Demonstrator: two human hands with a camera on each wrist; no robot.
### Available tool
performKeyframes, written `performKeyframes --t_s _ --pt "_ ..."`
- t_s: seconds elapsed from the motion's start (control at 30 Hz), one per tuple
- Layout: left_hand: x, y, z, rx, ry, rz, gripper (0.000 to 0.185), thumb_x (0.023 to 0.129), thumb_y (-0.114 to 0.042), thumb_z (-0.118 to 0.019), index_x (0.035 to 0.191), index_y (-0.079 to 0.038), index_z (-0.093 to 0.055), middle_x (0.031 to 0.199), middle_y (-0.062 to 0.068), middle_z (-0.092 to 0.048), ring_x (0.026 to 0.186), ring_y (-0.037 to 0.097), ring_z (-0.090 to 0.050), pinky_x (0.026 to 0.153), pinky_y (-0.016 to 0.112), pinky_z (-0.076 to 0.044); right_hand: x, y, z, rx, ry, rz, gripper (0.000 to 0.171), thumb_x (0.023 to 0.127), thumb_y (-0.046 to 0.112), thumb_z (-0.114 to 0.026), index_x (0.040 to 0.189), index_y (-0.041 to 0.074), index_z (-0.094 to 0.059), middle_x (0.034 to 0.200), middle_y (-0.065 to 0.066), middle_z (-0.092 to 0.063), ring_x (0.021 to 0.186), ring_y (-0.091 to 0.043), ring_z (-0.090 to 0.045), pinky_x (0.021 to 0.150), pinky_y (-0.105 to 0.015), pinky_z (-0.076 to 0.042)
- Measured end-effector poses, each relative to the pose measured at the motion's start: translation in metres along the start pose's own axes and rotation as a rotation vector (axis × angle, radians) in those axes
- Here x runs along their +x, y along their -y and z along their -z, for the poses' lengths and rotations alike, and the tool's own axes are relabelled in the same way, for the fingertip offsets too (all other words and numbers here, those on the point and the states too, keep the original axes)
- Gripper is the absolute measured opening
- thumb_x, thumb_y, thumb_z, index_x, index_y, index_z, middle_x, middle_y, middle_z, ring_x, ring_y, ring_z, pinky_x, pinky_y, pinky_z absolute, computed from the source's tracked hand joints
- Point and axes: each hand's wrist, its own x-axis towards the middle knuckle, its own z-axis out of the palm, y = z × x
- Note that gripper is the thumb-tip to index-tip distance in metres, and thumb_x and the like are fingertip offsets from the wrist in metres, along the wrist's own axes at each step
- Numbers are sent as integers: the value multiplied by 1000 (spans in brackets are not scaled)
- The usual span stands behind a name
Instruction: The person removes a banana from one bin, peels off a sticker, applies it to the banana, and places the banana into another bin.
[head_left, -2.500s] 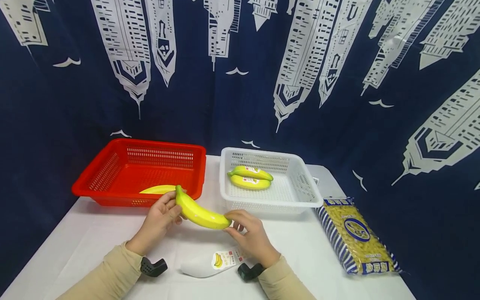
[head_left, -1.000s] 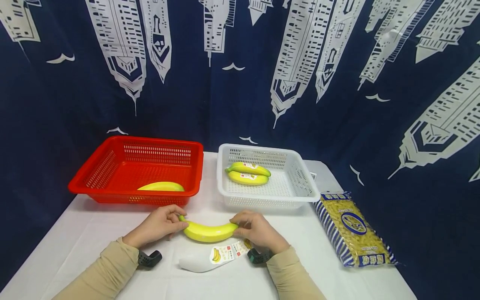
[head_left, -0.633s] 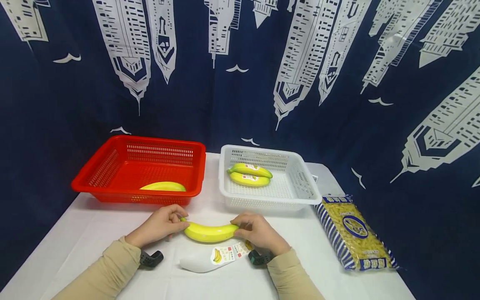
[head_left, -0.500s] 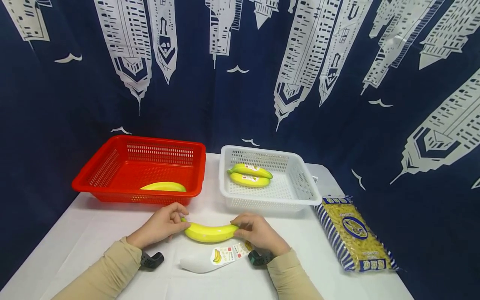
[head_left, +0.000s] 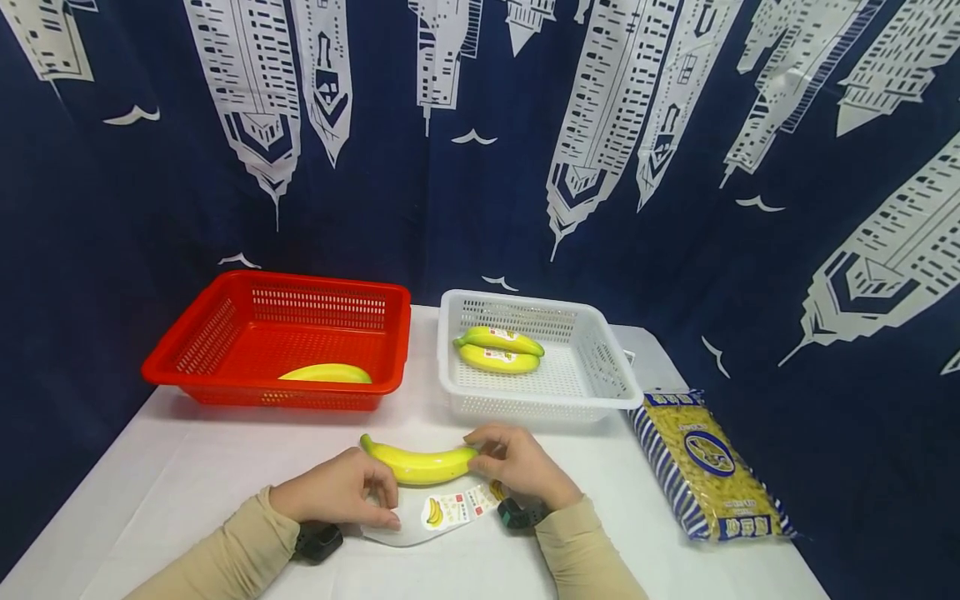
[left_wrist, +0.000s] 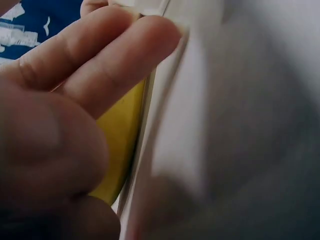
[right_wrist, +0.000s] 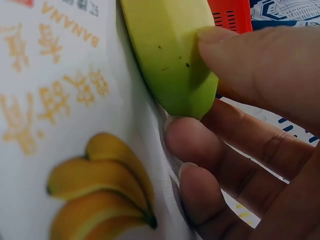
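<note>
A yellow banana (head_left: 423,468) with a green stem lies on the table in front of me. My right hand (head_left: 521,467) pinches its right tip; in the right wrist view the thumb rests on the green end of the banana (right_wrist: 172,60). Nearer to me lies a white strip of banana labels (head_left: 450,510), curling up at its left end. Over that left end hangs my left hand (head_left: 337,492), thumb and fingers apart. The left wrist view has its fingers (left_wrist: 120,67) close over the white sheet, with the banana (left_wrist: 120,135) behind.
Behind the left hand stands a red basket (head_left: 277,393) with one banana (head_left: 330,373) in it. A white basket (head_left: 540,406) to its right holds two labelled bananas (head_left: 500,350). A bag of pasta (head_left: 712,467) lies at the table's right edge.
Both hands brought the banana down from near the red basket to the table. Then my left hand let go of its stem and moved toward me, over the label strip. My right hand kept its grip.
</note>
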Motion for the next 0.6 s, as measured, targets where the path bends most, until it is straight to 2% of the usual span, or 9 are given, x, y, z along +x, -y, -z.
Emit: performKeyframes --t_s 0.13,0.27,0.37,0.43,0.5,0.6 --pt "-1 -4 -4 -11 58 5 20 79 -32 -90 85 -20 -75 76 -18 -67 68 -4 -55 64 18 -48 0 0 0 5 -9 6 28 91 24 -79 118 18 -75 110 7 -71 91 -11 -65 80 -30 -56" --pt "-1 -5 -8 -22 86 -56 12 85 -25 -85 89 -20 -75 72 -19 -59 62 -7 -47 58 15 -44 0 1 1 4 -71 38 25 91 24 -78 115 17 -75 109 7 -71 88 -10 -64 79 -28 -54" --pt "-1 -7 -8 10 37 -138 6 90 -24 -81 91 -22 -75 72 -19 -58 64 -8 -44 58 13 -42 -1 4 1 46 -173 74 15 92 19 -77 107 15 -77 100 6 -72 78 -9 -59 71 -25 -51" --pt "0 -7 -7 34 -22 -192 6 91 -24 -81 92 -24 -75 71 -17 -57 65 -8 -43 59 13 -41 -2 7 1 130 -196 104 9 93 14 -75 102 11 -77 96 1 -73 76 -9 -58 68 -25 -49" --pt "0 -8 -7 38 -76 -229 6 91 -24 -80 93 -25 -74 69 -14 -55 64 -8 -41 58 12 -39 -3 10 0 217 -159 129 7 94 11 -73 99 9 -77 96 -4 -74 70 -7 -58 62 -21 -48" --pt "1 -8 -6 25 -152 -271 8 91 -23 -80 95 -25 -74 67 -10 -54 61 -8 -38 54 12 -36 -4 16 -3 336 -39 173 11 95 7 -70 102 3 -77 101 -15 -76 71 -6 -63 62 -21 -51"
